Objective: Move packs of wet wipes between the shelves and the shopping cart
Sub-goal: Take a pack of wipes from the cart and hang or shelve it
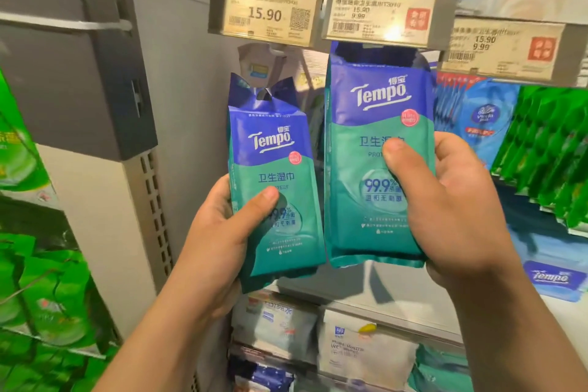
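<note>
Two Tempo wet-wipe packs are held up in front of the shelving, one in each hand, both upright with blue tops and teal-green lower halves. The left pack [276, 181] sits lower and further left; the left hand [219, 232] grips its lower part, thumb pressed across the front and fingers hidden behind. The right pack [375, 149] is higher, its top edge reaching up behind the middle price tag; the right hand [445, 200] clamps its lower right side, thumb on the front and fingertips curling round the right edge. The two packs are just beside each other, with a narrow gap between them.

Three price tags hang in a row above: the left tag [265, 14] reads 15.90, the middle tag [383, 17] and the right tag [506, 48] each show 15.90 and 9.99 with a red square mark. A bare display hook [275, 49] juts out below the left tag.

To the right hang blue packs [486, 124] and a row of green packs [553, 149], too blurred to count. Lower right lies a blue Tempo pack [553, 278]. Below the hands, white wipe packs [366, 350] fill a lower shelf. A grey perforated shelf upright [152, 216] stands at left, with green packages [41, 289] stacked beyond it.
</note>
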A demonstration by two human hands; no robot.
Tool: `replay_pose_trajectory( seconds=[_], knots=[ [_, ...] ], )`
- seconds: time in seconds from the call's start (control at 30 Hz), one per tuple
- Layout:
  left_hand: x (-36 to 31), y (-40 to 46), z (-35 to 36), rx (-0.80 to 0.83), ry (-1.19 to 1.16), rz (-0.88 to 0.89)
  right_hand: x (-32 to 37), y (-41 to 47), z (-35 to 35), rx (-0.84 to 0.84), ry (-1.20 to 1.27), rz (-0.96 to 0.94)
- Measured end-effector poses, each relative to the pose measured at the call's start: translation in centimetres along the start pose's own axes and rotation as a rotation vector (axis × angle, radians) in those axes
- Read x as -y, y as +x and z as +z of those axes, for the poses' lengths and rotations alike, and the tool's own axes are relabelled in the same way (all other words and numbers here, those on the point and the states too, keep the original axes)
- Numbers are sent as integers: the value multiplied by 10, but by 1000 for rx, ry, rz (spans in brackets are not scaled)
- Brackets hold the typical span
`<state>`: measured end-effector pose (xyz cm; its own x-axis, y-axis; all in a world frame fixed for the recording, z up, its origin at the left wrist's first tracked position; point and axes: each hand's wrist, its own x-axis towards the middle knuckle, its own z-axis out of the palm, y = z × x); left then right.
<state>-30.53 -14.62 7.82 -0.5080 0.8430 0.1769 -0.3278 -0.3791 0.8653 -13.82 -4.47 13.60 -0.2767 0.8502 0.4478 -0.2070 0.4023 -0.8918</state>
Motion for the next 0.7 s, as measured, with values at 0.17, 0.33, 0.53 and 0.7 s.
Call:
replay_pose_trajectory(
  seconds=[0.17,0.33,0.53,0.7],
  knots=[
    [2,5,2,-28,-14,12,-12,9,-3,-2,5,36],
    [7,10,4,-42,-15,28,-31,13,-7,-47,-17,59],
    [14,16,6,-22,-12,84,-58,11,-13,113,-9,156],
    [17,23,10,-74,73,171,-79,16,-10,79,-56,162]
  ],
)
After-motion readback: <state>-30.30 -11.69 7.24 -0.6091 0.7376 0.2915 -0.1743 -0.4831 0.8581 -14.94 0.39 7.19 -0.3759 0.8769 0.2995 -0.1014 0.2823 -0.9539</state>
